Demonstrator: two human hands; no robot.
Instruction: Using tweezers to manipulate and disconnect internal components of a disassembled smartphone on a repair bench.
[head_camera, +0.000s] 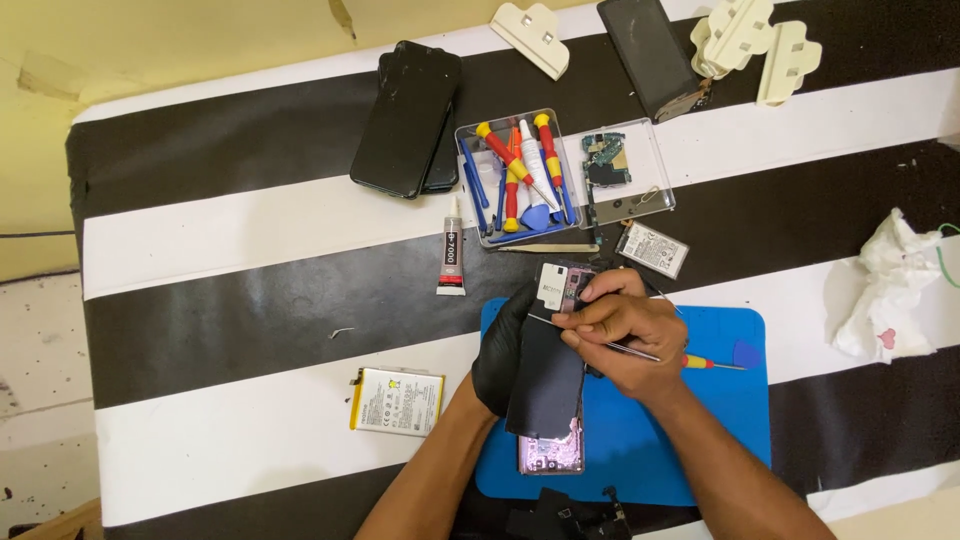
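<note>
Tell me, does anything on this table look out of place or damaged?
The phone under the hands lies open, its back off. A battery and a glue tube lie loose on the striped cloth. A crumpled tissue sits near the right edge.

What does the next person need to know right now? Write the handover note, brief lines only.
Left hand, in a black glove, steadies the opened phone on the blue mat.
Right hand, bare, holds metal tweezers at the phone's upper part.
Done: back is off, insides exposed at top and bottom.
Not done: a black sheet covers the phone's middle.
Nearby: red-handled screwdriver on the mat, clear tool box, glue tube, loose battery to the left.
</note>
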